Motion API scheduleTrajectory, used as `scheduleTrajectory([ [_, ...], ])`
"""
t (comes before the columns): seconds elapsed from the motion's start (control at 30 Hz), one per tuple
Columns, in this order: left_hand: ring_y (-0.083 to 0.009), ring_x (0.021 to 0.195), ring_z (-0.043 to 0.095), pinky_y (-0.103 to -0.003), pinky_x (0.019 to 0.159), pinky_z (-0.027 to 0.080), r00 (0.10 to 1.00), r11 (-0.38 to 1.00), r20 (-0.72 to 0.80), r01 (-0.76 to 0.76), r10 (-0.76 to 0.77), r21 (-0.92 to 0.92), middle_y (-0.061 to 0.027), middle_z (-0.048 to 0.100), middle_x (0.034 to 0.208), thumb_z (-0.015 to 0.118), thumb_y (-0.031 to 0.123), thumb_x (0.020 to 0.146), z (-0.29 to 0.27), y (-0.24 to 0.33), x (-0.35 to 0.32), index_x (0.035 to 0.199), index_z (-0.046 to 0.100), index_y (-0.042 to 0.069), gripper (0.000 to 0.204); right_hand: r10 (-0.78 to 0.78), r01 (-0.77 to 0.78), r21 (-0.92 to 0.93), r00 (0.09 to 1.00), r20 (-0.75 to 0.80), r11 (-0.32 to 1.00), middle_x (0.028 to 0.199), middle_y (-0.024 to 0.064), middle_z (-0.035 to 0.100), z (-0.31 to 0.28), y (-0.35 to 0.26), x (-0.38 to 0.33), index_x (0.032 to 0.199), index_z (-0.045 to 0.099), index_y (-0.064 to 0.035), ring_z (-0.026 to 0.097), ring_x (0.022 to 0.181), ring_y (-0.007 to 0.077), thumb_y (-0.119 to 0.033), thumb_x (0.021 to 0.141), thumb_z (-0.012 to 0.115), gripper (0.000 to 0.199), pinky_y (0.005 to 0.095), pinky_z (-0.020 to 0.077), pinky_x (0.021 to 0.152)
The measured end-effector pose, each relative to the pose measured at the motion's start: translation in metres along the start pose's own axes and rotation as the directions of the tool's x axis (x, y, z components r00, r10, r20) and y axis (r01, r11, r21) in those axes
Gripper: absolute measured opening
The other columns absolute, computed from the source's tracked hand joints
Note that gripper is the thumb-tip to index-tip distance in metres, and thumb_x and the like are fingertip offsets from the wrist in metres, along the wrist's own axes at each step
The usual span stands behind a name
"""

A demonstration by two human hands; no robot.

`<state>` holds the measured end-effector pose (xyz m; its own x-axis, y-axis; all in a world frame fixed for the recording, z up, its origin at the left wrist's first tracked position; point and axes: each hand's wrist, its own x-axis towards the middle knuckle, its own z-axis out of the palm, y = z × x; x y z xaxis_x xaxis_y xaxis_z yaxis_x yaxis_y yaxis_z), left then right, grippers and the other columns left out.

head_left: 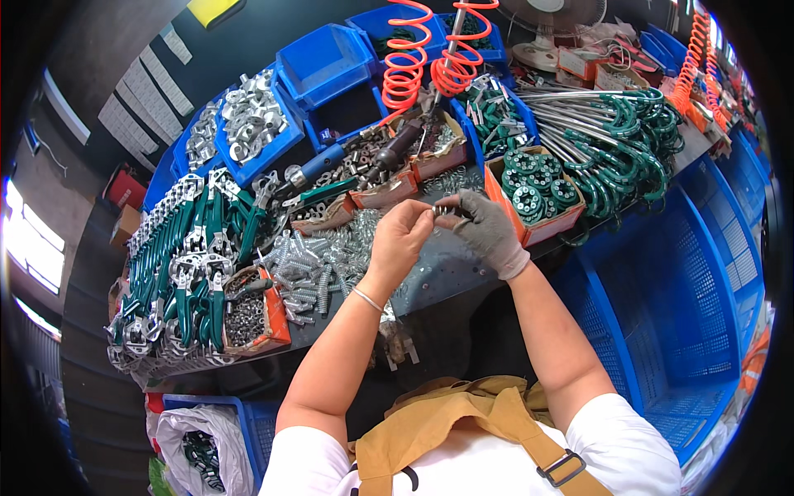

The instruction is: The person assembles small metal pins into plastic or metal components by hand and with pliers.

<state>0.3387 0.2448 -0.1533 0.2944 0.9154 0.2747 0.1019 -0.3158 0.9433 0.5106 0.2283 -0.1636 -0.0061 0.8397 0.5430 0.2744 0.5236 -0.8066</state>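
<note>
My bare left hand (400, 240) and my grey-gloved right hand (488, 231) meet above the bench's front part. Pinched between their fingertips is a small ridged metal piece that looks like a short spring (443, 211); the fingers cover part of it. To the left of my left hand lies a loose heap of silver springs (318, 269). Close by my right hand stands an orange-edged carton of green round parts (538, 188). Beyond both hands, cartons of small metal parts (360, 161) carry a blue-handled air tool (318, 165) and a dark air tool (399, 147).
Green-handled pliers-like tools (190, 264) are piled at the left, beside a carton of small nuts (248, 318). Green-and-steel bent frames (612, 140) lie at the right. Blue bins (324, 64) line the back; orange coiled hoses (405, 70) hang down. Blue crates (662, 306) stand below right.
</note>
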Motion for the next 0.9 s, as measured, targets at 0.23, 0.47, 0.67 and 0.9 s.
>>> scheduleTrajectory([
  [0.23, -0.0127, 0.074, 0.060, -0.028, 0.070, 0.050, 0.944, 0.844, 0.210, 0.324, -0.256, -0.428, -0.0046, 0.063, 0.082, 0.059, 0.013, 0.094, -0.013, 0.000, 0.006, 0.095, 0.059, 0.001, 0.012, -0.323, 0.321, -0.181, 0.946, 0.018, 0.930, 0.089, 0.0101, 0.064, 0.001, 0.008, -0.003, 0.104, 0.066, -0.0051, 0.063, 0.086, 0.0254, -0.005, 0.078, 0.072, 0.027, 0.0319, 0.0507, 0.074],
  [0.47, -0.0121, 0.072, 0.059, -0.027, 0.069, 0.050, 0.892, 0.818, 0.322, 0.429, -0.317, -0.383, -0.0044, 0.062, 0.082, 0.059, 0.012, 0.093, -0.021, 0.003, 0.008, 0.095, 0.059, 0.000, 0.012, -0.497, 0.501, -0.292, 0.863, 0.092, 0.815, 0.089, 0.0100, 0.062, -0.004, 0.009, -0.005, 0.106, 0.064, -0.0049, 0.063, 0.079, 0.0269, -0.005, 0.075, 0.074, 0.032, 0.0341, 0.0518, 0.067],
  [0.67, -0.0119, 0.074, 0.060, -0.026, 0.069, 0.048, 0.995, 0.993, 0.076, 0.062, -0.070, 0.098, -0.0073, 0.065, 0.083, 0.058, 0.017, 0.093, -0.002, 0.008, 0.002, 0.097, 0.058, -0.004, 0.021, 0.357, -0.383, 0.321, 0.924, 0.138, 0.866, 0.086, 0.0073, 0.063, 0.002, -0.004, -0.007, 0.107, 0.065, -0.0031, 0.063, 0.078, 0.0200, -0.005, 0.082, 0.071, 0.026, 0.0270, 0.0492, 0.069],
  [0.9, -0.0136, 0.077, 0.063, -0.029, 0.074, 0.052, 0.880, 0.756, 0.314, 0.469, -0.356, -0.457, -0.0071, 0.065, 0.088, 0.058, 0.011, 0.093, -0.012, 0.010, 0.003, 0.093, 0.059, 0.000, 0.011, -0.522, 0.523, -0.135, 0.852, 0.049, 0.841, 0.086, 0.0086, 0.063, -0.013, -0.003, -0.006, 0.104, 0.065, -0.0039, 0.061, 0.072, 0.0237, -0.005, 0.080, 0.071, 0.024, 0.0298, 0.0507, 0.067],
])
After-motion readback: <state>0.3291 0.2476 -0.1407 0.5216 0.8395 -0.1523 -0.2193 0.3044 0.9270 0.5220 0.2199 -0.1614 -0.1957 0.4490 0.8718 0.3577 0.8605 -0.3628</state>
